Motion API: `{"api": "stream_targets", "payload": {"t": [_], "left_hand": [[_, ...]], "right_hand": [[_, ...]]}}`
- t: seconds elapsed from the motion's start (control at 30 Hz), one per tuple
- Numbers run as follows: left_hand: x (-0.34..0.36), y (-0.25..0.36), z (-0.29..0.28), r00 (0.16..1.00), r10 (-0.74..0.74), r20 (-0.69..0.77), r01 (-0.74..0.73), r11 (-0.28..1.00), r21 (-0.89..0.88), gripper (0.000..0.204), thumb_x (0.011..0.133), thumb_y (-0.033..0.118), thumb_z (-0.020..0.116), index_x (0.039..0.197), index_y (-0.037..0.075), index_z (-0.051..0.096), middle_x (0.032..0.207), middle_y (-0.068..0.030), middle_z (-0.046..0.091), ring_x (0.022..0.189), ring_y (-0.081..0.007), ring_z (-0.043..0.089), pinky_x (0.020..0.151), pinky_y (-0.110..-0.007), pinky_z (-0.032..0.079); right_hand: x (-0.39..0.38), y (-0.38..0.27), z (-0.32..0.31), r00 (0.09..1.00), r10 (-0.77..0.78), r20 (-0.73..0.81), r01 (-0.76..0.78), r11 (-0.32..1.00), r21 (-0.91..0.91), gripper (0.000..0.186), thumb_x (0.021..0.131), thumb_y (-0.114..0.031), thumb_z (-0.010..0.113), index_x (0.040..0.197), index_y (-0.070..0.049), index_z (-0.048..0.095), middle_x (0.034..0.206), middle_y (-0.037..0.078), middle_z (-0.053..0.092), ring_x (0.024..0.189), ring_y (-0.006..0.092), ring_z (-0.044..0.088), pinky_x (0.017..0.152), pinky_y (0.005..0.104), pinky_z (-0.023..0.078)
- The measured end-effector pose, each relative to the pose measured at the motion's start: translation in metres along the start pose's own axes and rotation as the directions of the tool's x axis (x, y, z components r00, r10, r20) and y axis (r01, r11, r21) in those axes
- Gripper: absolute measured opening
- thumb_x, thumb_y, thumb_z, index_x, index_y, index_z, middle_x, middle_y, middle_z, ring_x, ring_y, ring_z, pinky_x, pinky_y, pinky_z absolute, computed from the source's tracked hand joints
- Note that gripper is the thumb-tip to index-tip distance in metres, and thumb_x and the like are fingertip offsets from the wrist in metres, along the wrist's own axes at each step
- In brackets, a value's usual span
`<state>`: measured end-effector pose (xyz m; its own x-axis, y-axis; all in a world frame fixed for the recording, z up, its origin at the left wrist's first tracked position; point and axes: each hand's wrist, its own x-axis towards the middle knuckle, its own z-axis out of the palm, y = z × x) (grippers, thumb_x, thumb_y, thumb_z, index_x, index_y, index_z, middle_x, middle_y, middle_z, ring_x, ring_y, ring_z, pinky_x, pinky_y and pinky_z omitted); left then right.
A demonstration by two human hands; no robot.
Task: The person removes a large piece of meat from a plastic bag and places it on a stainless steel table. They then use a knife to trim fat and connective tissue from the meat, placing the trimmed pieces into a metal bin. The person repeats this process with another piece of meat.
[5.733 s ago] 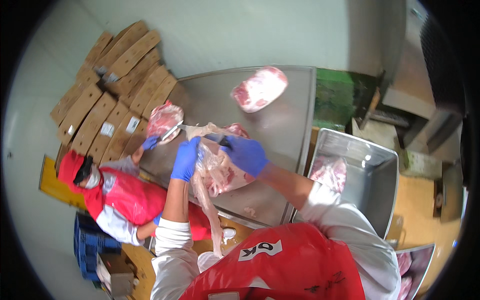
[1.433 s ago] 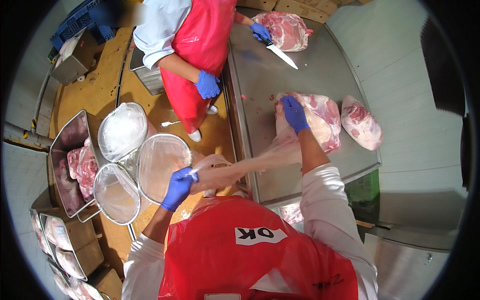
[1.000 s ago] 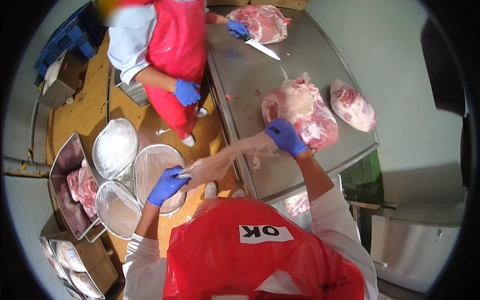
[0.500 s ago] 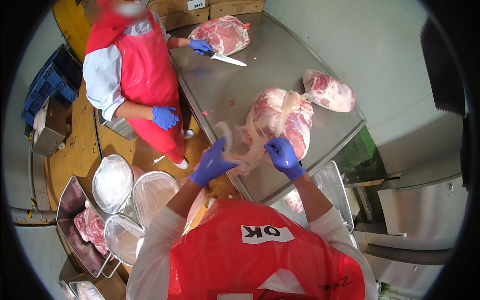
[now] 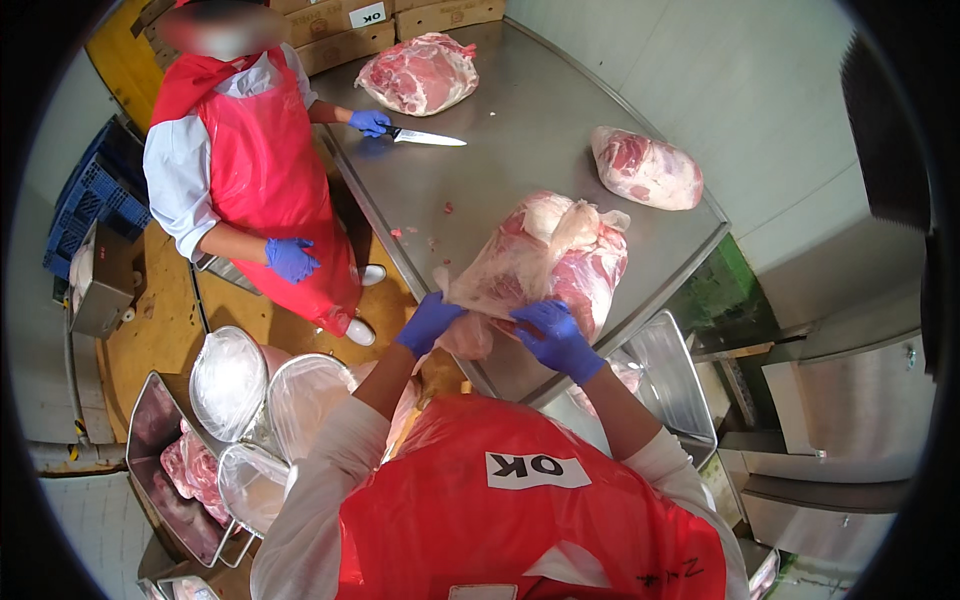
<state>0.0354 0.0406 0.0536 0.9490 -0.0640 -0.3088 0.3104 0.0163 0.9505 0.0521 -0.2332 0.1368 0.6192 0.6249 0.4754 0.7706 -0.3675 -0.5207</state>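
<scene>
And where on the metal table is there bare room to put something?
Widest: between the far meat, right meat, middle meat and knife. Smaller: between middle meat, right meat and the table's near right edge. Crowded: the near corner, with left hand, right hand and translucent sheet.

Forearms [image 5: 622, 408] forward, left grip [image 5: 430, 322] near right grip [image 5: 554, 340], fingers [image 5: 532, 316] bent.

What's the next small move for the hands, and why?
Probably ease the left hand outward, drawing the translucent film off the large meat piece: that hand appears to grip the film beside the meat, the right hand is at the meat's near side, and film drapes over the top.
</scene>
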Motion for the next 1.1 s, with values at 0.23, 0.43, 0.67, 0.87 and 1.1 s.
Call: {"api": "stream_targets", "payload": {"t": [0.23,0.43,0.67,0.87,1.1], "left_hand": [[-0.023,0.047,0.015,0.937,-0.159,0.312,0.350,0.456,-0.818,0.030,0.095,0.019,0.063,0.120,0.003,0.064,0.103,-0.0080,0.069,0.092,-0.0201,0.066,0.087,-0.032,0.054],[0.013,0.042,0.028,0.930,-0.192,0.314,0.365,0.582,-0.726,0.023,0.096,0.016,0.062,0.115,0.003,0.065,0.101,-0.0073,0.068,0.093,-0.0204,0.067,0.086,-0.034,0.056],[0.028,0.028,0.040,0.980,-0.182,0.082,0.147,0.378,-0.914,0.017,0.097,0.013,0.059,0.108,0.002,0.066,0.099,-0.0070,0.068,0.089,-0.0188,0.067,0.080,-0.030,0.056],[0.031,0.034,0.051,0.988,-0.150,0.023,0.102,0.547,-0.831,0.021,0.094,0.006,0.056,0.112,0.002,0.064,0.102,-0.0079,0.068,0.092,-0.0197,0.068,0.083,-0.031,0.057],[-0.003,0.078,0.059,0.999,-0.032,0.013,0.030,0.630,-0.776,0.015,0.090,0.004,0.055,0.101,0.003,0.065,0.094,-0.0042,0.064,0.082,-0.0155,0.063,0.074,-0.030,0.052]], "right_hand": [[0.006,0.003,0.021,0.997,0.017,0.082,-0.010,0.996,-0.091,0.036,0.082,-0.012,0.068,0.118,-0.011,0.066,0.102,0.009,0.064,0.096,0.0305,0.061,0.085,0.0435,0.045],[0.019,0.008,0.011,0.950,-0.093,0.297,0.152,0.971,-0.184,0.030,0.080,-0.011,0.067,0.110,-0.012,0.068,0.096,0.008,0.063,0.091,0.0295,0.060,0.081,0.0419,0.045],[0.054,0.021,0.002,0.970,0.244,-0.008,-0.243,0.970,0.017,0.035,0.079,-0.019,0.072,0.113,-0.012,0.067,0.108,0.012,0.063,0.104,0.0310,0.059,0.090,0.0435,0.044],[0.099,0.036,0.015,0.981,0.179,0.067,-0.133,0.891,-0.434,0.044,0.079,-0.028,0.070,0.120,-0.014,0.066,0.119,0.011,0.063,0.123,0.0308,0.052,0.104,0.0416,0.038],[0.098,0.076,0.026,0.972,0.224,0.073,-0.164,0.863,-0.479,0.035,0.074,-0.020,0.067,0.109,-0.018,0.069,0.114,0.002,0.066,0.118,0.0245,0.055,0.097,0.0420,0.040]]}}
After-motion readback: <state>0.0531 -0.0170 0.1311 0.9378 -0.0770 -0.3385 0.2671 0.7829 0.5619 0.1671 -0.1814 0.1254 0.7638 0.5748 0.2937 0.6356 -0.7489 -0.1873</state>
